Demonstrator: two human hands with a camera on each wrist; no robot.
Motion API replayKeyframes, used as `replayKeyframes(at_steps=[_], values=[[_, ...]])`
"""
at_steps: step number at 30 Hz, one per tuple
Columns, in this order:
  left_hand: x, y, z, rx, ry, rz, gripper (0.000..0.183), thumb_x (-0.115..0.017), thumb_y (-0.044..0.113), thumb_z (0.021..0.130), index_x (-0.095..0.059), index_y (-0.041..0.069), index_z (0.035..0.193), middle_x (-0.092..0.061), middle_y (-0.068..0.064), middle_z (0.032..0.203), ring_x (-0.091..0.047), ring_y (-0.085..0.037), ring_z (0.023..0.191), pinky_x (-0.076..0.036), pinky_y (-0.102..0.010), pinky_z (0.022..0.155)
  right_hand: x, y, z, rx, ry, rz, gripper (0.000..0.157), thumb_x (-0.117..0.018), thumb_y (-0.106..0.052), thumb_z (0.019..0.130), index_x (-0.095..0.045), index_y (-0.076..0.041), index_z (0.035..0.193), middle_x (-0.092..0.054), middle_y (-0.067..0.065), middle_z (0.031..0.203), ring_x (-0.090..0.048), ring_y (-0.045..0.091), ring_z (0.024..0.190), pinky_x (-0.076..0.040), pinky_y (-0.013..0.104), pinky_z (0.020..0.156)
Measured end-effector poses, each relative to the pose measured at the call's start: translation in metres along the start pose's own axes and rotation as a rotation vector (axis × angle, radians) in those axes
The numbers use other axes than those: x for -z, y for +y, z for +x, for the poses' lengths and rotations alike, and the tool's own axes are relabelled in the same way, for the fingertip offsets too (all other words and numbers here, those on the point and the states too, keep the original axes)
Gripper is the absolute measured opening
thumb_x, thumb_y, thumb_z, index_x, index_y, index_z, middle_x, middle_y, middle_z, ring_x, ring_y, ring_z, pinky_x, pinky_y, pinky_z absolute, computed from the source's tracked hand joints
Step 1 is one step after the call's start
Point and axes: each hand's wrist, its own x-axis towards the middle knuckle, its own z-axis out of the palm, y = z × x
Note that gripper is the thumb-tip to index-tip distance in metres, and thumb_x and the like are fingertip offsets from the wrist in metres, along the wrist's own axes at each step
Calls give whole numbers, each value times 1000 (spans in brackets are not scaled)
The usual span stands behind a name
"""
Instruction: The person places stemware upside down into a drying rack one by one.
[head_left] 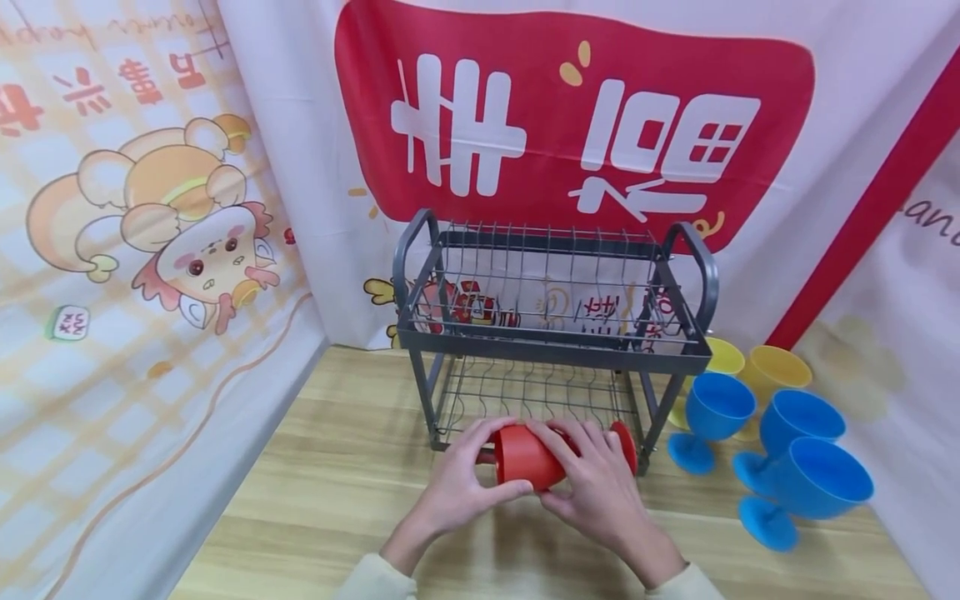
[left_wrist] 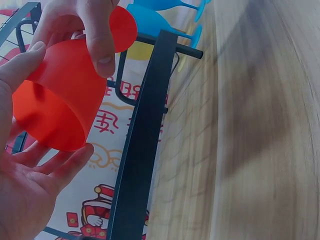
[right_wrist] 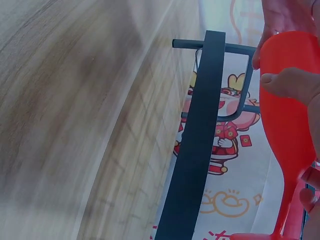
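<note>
A red plastic goblet (head_left: 522, 457) lies sideways between both hands, in front of the dark grey two-tier dish rack (head_left: 555, 350). Its mouth faces left and its round foot points right. My left hand (head_left: 467, 483) grips the bowl at the rim, thumb on the near side and fingers on the far side. With fingers over the top and thumb below, my right hand (head_left: 596, 479) holds the goblet by the bowl and stem. In the left wrist view the hollow inside of the goblet (left_wrist: 47, 117) shows.
Several goblets stand to the right of the rack: blue goblets (head_left: 823, 479) in front and yellow goblets (head_left: 776, 371) behind. The wooden table (head_left: 300, 500) is bounded by printed cloth (head_left: 285, 125) on the left, back and right. The rack has raised side handles (head_left: 705, 275).
</note>
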Motion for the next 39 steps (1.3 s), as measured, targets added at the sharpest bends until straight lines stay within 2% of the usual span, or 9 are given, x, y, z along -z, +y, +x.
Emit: replayKeyframes(at_steps=[6, 10, 14, 17, 20, 23, 26, 32, 39], values=[[-4, 3, 2, 6, 56, -11, 71, -87, 47, 86, -54, 38, 148, -59, 10, 139, -64, -17, 118, -63, -32, 93, 3, 0, -8, -44, 21, 10, 104, -103, -39, 64, -53, -28, 154, -60, 4, 146, -54, 28, 130, -49, 47, 96], [-1, 8, 4, 36, 117, -44, 69, -88, 41, 85, -55, 41, 146, -60, 11, 140, -60, -18, 124, -61, -27, 92, 2, 2, -19, -78, 160, 57, 97, -102, -36, 66, -58, -19, 150, -61, 7, 145, -56, 27, 128, -52, 47, 93], [-1, 8, 5, 53, 152, -86, 70, -89, 38, 85, -54, 44, 146, -59, 11, 142, -59, -19, 125, -62, -26, 89, -2, 1, -28, -172, 283, 142, 75, -97, -30, 72, -65, -8, 136, -68, 11, 133, -62, 27, 120, -56, 48, 89], [-3, 9, 5, 46, 157, -98, 70, -89, 38, 85, -54, 46, 145, -59, 11, 141, -61, -19, 122, -62, -25, 87, -5, -4, -31, -309, 236, 264, 61, -90, -33, 83, -65, -8, 134, -71, 9, 130, -65, 26, 117, -58, 52, 93], [-7, 9, 5, 24, 150, -94, 71, -90, 40, 84, -55, 46, 145, -59, 11, 141, -62, -18, 121, -62, -26, 89, -6, -8, -30, -487, 97, 464, 54, -81, -40, 94, -64, -13, 138, -70, 3, 130, -65, 21, 116, -59, 50, 97], [-12, 9, 4, 7, 131, -101, 71, -90, 41, 84, -55, 45, 145, -58, 12, 142, -62, -16, 121, -63, -28, 93, -6, -10, -28, -654, -12, 671, 49, -73, -45, 100, -63, -19, 140, -71, -1, 127, -64, 17, 114, -59, 39, 96], [-17, 7, 2, 1, 113, -126, 72, -91, 40, 83, -55, 45, 145, -58, 12, 143, -62, -16, 123, -62, -28, 97, -6, -12, -27, -760, -45, 814, 44, -71, -45, 101, -65, -22, 138, -73, 0, 124, -64, 17, 112, -56, 30, 94], [-23, 0, -2, -2, 83, -160, 76, -95, 37, 79, -56, 42, 145, -59, 11, 142, -63, -17, 123, -61, -29, 99, -6, -12, -30, -829, -57, 892, 53, -75, -46, 98, -63, -20, 142, -73, 3, 126, -63, 17, 110, -55, 25, 89], [-31, -14, -7, -29, 32, -64, 80, -95, 41, 78, -55, 38, 148, -61, 10, 139, -63, -16, 121, -62, -30, 95, -7, -12, -34, -822, -67, 887, 66, -84, -48, 89, -58, -23, 144, -70, 2, 135, -65, 20, 111, -58, 24, 88]])
